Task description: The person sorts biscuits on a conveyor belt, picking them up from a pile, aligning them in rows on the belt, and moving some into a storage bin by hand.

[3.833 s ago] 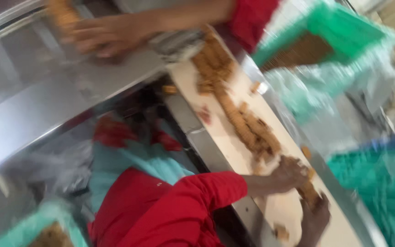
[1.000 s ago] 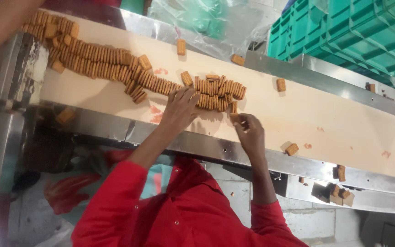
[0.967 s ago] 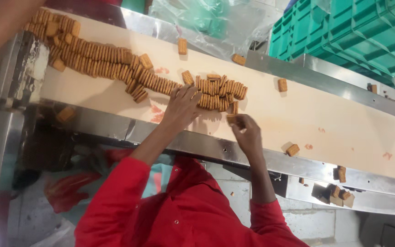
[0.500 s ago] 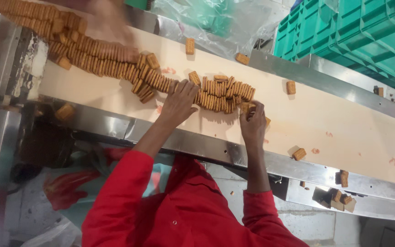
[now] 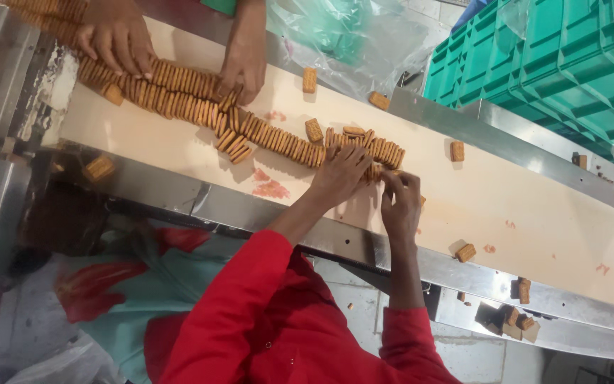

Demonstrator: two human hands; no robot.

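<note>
Your left hand [image 5: 341,173] lay flat, gripping nothing, on the biscuit row [image 5: 286,142] on the belt [image 5: 534,206]; your right hand [image 5: 401,203] pinched its end. A shove risked toppling biscuits.

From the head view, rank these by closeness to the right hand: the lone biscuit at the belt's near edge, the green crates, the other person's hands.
From the right hand:
1. Lone biscuit, just right, at the belt's near edge.
2. Other person's hands, up-left across the belt.
3. Green crates, upper right, beyond the belt; close to second.
</note>
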